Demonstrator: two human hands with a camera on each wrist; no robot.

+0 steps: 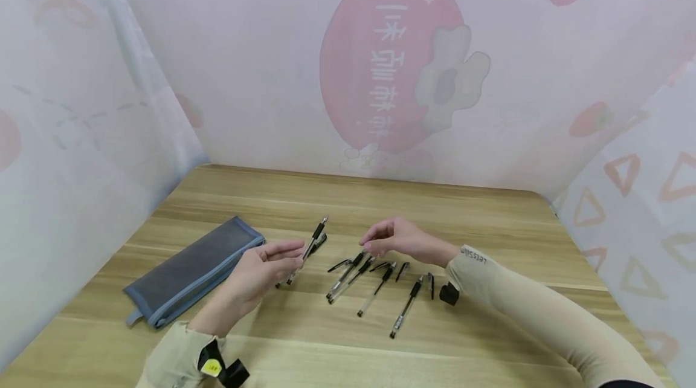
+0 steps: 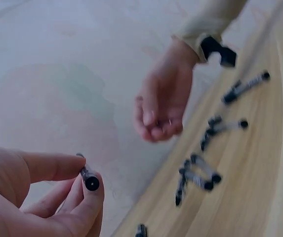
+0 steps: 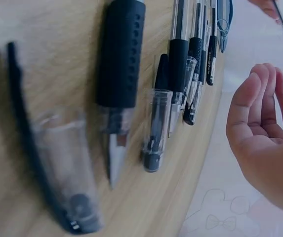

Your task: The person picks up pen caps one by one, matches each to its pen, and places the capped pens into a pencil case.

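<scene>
My left hand [image 1: 266, 273] pinches an uncapped gel pen [image 1: 318, 231] between thumb and fingers, its black grip and tip pointing up and away. In the left wrist view, the pen's dark round end [image 2: 92, 183] faces the camera. Past this pen, a capped pen [image 1: 319, 244] lies on the table, partly hidden by the hand. My right hand [image 1: 405, 240] hovers above the row of pens, its fingers loosely curled; in the right wrist view no item shows in the fingers [image 3: 267, 106]. Below it lie uncapped pens [image 1: 408, 306] and loose clear-and-black caps [image 1: 431, 285].
A grey mesh pencil case [image 1: 190, 267] with a blue zipper lies on the left of the wooden table [image 1: 462, 339]. Another pen [image 1: 377, 288] and a cap [image 1: 402, 271] lie in the middle. A printed cloth [image 1: 272, 74] hangs behind the table and along both sides.
</scene>
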